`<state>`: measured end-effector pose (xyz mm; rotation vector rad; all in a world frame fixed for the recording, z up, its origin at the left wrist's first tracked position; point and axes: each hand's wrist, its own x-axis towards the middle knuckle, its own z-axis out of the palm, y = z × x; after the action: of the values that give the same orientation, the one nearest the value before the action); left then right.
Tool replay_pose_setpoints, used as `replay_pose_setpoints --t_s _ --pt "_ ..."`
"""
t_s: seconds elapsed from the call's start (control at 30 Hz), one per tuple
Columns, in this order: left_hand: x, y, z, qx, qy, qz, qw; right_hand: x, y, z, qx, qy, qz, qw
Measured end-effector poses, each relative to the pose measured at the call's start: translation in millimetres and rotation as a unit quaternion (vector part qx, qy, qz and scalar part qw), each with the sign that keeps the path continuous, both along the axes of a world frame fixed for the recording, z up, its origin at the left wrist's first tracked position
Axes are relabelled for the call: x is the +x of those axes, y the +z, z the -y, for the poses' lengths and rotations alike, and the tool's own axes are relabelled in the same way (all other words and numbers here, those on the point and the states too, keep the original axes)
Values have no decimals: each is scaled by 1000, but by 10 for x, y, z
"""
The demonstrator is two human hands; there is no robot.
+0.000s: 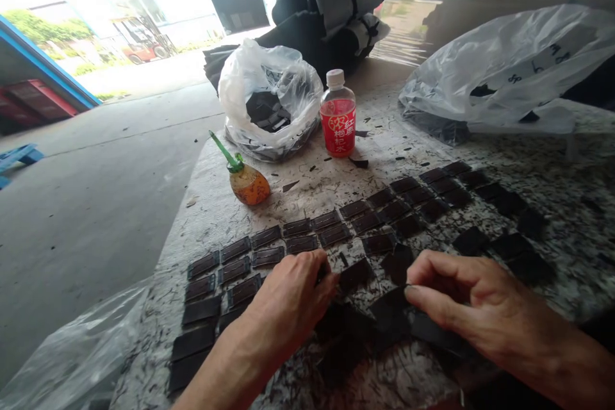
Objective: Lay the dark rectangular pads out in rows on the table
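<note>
Several small dark rectangular pieces lie in rows across a paint-speckled table. My left hand rests knuckles-up at the near middle, its fingertips closed on one dark piece beside the rows. My right hand is to the right, its thumb and fingers pinching the edge of a dark piece in a loose heap of such pieces in front of me.
A red-labelled drink bottle and a small orange glue bottle with a green nozzle stand behind the rows. A plastic bag of dark pieces, dark rolled material and another large plastic bag lie farther back. The table's left edge drops to concrete floor.
</note>
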<state>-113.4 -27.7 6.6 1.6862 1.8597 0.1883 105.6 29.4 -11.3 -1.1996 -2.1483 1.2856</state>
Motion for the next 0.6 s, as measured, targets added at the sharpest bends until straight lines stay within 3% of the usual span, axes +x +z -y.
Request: replay_pose_setpoints --t_s 0.1,0.23,0.3,0.43,0.6 --pt "-26 -38 45 4 -3 10 1000 -98 -58 -37 -5 -6 23 1000" --pt "-50 -86 103 11 -12 26 1000 -57 -158 20 -176 23 35 983" --pt "-55 -103 121 15 -11 29 999 -29 -158 53 -226 25 34 973" --pt "-53 -97 159 30 -5 30 999 -97 -75 52 -183 -21 23 983" --pt "-100 -55 303 61 64 24 996 -317 -58 7 -103 -32 15 994"
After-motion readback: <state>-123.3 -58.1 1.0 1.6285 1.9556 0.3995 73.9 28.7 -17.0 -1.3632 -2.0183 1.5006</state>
